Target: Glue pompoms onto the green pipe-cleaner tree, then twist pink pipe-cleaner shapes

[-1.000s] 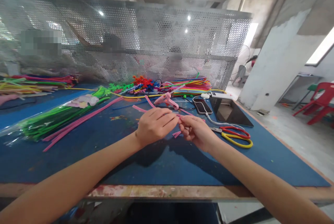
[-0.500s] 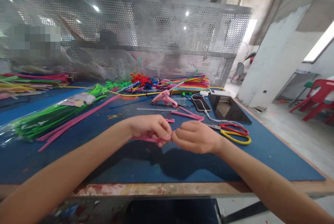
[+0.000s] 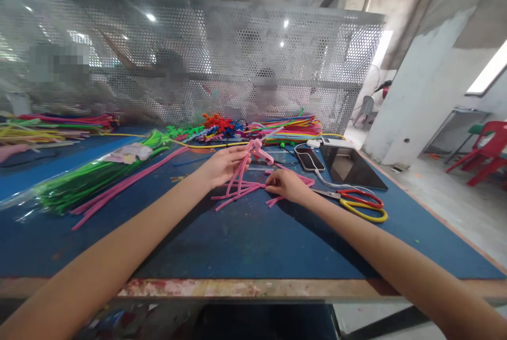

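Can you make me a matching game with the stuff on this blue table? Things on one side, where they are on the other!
Things:
1. scissors
2. green pipe cleaners
3. phone
4. pink pipe cleaners

Places:
A. in a clear bag on the left of the table
B. between the left hand and the right hand
C. lying just right of the right hand
D. plugged into a white cable, next to the tablet

Pairs: 1-C, 2-A, 3-D, 4-B

bright, ceiling spots plus window daylight right | soft arm shadows | edges bowed | far background hazy, pixelated patches
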A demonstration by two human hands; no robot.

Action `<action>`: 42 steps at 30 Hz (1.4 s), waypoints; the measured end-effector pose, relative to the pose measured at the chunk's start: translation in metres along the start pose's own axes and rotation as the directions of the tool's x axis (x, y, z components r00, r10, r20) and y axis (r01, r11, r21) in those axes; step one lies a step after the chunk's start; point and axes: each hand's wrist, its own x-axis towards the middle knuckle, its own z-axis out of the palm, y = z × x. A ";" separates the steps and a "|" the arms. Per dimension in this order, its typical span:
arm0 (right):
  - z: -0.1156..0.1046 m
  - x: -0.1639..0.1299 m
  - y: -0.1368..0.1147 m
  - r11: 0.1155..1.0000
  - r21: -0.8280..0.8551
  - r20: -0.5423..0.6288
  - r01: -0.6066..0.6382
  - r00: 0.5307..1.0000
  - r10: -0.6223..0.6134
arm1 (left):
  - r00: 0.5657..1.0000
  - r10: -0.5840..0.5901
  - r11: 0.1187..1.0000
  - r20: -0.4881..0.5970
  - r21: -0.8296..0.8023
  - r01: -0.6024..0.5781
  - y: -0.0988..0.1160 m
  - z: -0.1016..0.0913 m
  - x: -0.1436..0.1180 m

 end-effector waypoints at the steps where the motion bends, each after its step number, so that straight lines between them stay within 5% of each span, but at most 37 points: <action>1: 0.004 0.003 -0.002 1.000 -0.008 0.013 0.005 1.000 -0.005 | 1.000 0.011 1.000 -0.017 -0.007 -0.011 -0.001 -0.001 0.000; 7: 0.010 0.004 -0.018 1.000 0.020 -0.011 -0.011 1.000 0.012 | 0.992 0.099 0.995 -0.080 0.010 -0.099 -0.003 -0.007 0.002; 12: -0.005 0.002 -0.018 0.977 0.209 -0.046 -0.050 0.997 0.061 | 0.989 0.134 0.989 -0.068 0.067 -0.130 -0.003 -0.005 0.001; 22: -0.021 0.000 -0.025 0.762 0.644 -0.081 -0.068 0.984 0.156 | 0.995 0.098 0.982 0.002 0.160 -0.098 -0.015 0.013 -0.012; 32: -0.015 -0.004 -0.039 0.608 0.789 -0.353 0.090 0.876 0.328 | 0.993 0.082 0.975 0.081 0.201 -0.097 -0.026 0.027 -0.020; 42: -0.015 -0.005 -0.043 0.560 0.817 -0.399 0.134 0.833 0.383 | 0.992 0.082 0.975 0.092 0.201 -0.099 -0.029 0.028 -0.021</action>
